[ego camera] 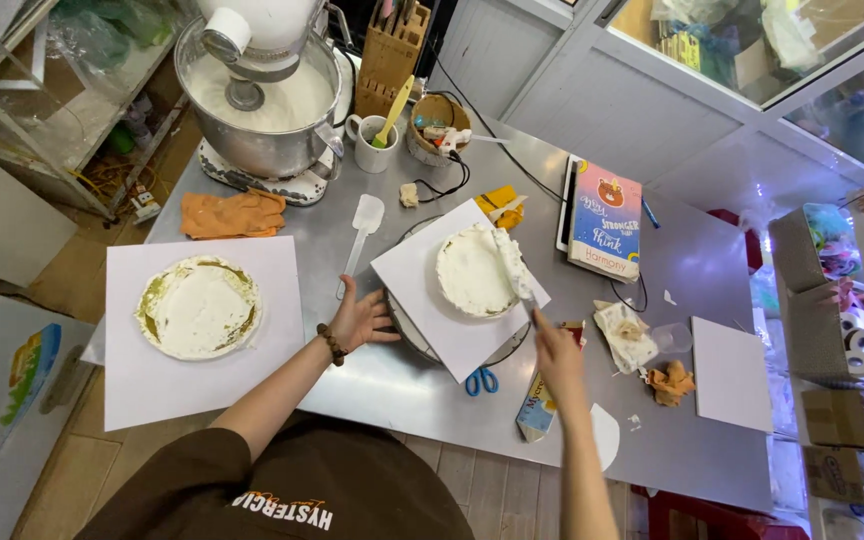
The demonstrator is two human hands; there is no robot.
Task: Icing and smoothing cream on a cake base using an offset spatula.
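**Smoothing cream over a small cake on a turntable**

The right hand (558,352) is gripping the handle of a long spatula (512,265), fingers closed around it, and the blade is lying across the cream-covered cake (472,272) from about five o'clock up towards one o'clock. The cake is sitting on a white square board (422,300), which is resting on a round turntable (407,335) near the middle of the steel bench (392,385).

The left hand (360,318) is sitting at the turntable's nine o'clock edge — fingers spread, fingertips touching the rim just beside the board's corner.

At nine o'clock from the cake, well apart, a second cream-topped cake (199,307) is lying on a larger white board (152,370). A white scraper (364,225) is lying between the two. At eleven o'clock a stand mixer (257,95) is standing with its bowl full of cream, an orange cloth (232,213) beside it. Blue-handled scissors (481,380) are lying at six o'clock of the turntable — a book (607,220) at two o'clock.
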